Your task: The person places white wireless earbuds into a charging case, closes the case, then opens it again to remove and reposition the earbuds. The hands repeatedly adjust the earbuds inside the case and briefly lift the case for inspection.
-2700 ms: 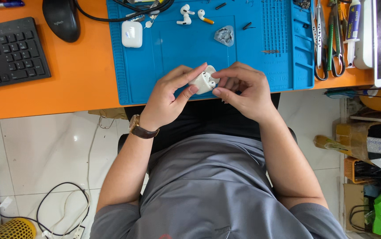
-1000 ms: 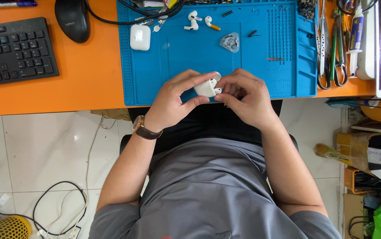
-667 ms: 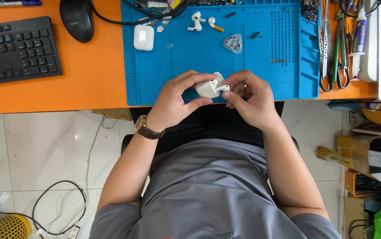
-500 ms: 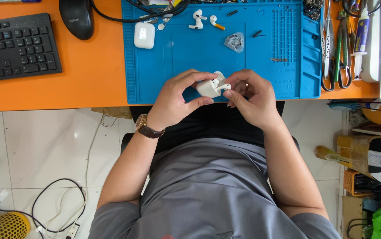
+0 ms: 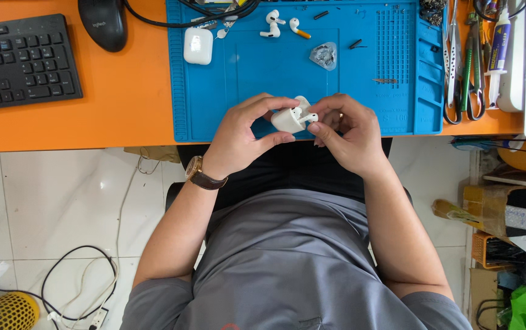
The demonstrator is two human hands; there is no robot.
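Both hands are closed on the work: the open white earbud case (image 5: 288, 118) is kept pinched by the left hand (image 5: 238, 137), while an earbud (image 5: 307, 117) has been drawn up by the right hand (image 5: 345, 131)

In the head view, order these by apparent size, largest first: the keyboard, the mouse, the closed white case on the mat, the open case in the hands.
1. keyboard
2. mouse
3. closed white case and open case: look alike; the open one is partly covered.

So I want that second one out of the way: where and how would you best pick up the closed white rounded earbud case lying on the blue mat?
Probably take the closed white rounded earbud case by its two long sides, coming straight down from above. It lies flat near the blue silicone work mat's left edge, with bare mat on both sides; black cables crowd its far end.
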